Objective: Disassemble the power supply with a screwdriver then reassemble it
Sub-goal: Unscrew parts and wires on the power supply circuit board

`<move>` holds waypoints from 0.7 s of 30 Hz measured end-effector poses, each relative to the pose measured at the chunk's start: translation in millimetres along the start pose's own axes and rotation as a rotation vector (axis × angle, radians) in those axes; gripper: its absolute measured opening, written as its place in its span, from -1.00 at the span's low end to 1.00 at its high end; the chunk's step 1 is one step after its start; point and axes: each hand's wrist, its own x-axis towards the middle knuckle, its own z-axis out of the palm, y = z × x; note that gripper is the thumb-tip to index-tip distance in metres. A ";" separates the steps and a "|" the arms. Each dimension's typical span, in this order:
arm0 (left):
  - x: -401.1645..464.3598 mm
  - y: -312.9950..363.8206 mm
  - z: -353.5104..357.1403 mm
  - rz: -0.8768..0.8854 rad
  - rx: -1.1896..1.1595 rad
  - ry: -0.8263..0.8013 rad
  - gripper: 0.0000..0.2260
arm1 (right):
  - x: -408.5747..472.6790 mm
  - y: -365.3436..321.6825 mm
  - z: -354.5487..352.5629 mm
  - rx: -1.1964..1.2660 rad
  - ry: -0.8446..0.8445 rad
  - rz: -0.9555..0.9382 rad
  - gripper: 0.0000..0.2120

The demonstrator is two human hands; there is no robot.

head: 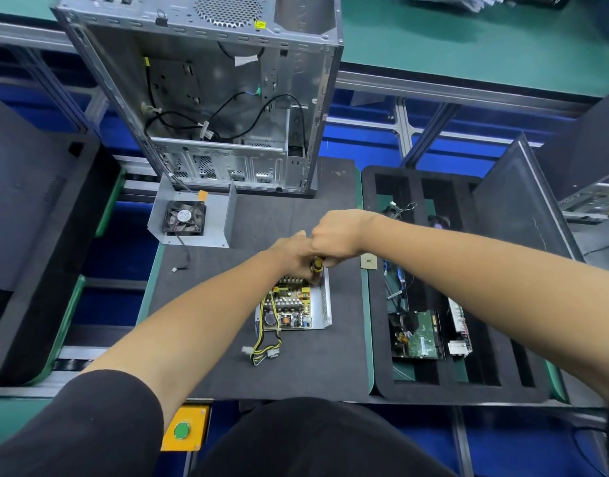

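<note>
Head view, the only one we have. The power supply (294,304) lies open on the dark surface (316,366), dead ahead of us, its circuit board exposed in the metal tray. Its long axis runs away from us, cable bundle (265,349) trailing off the near end toward our body.

Both hands meet over the far end of the unit. Our left hand (292,251) is curled around the screwdriver (317,266); only a bit of yellow-and-black handle shows under the fingers. Our right hand (337,235) is fisted and butts against the left from the right side, just above the handle. We cannot tell whether it grips the handle top or just braces. The tip is hidden, so we can't confirm it's seated in a screw.

Key relation: the tool stands near upright over the far right corner of the tray, so the work point sits directly below the hands, not beside them. Left hand is lower and nearer the board.

The lid with the fan (184,218) sits apart, to the far left, in front of the empty computer case (206,98). Our read: still in disassembly, probably freeing the board from the tray.
</note>
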 end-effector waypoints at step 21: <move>-5.0 2.5 5.3 -0.158 0.025 0.049 -0.42 | -1.6 -4.6 -5.8 0.066 -0.018 0.014 -0.71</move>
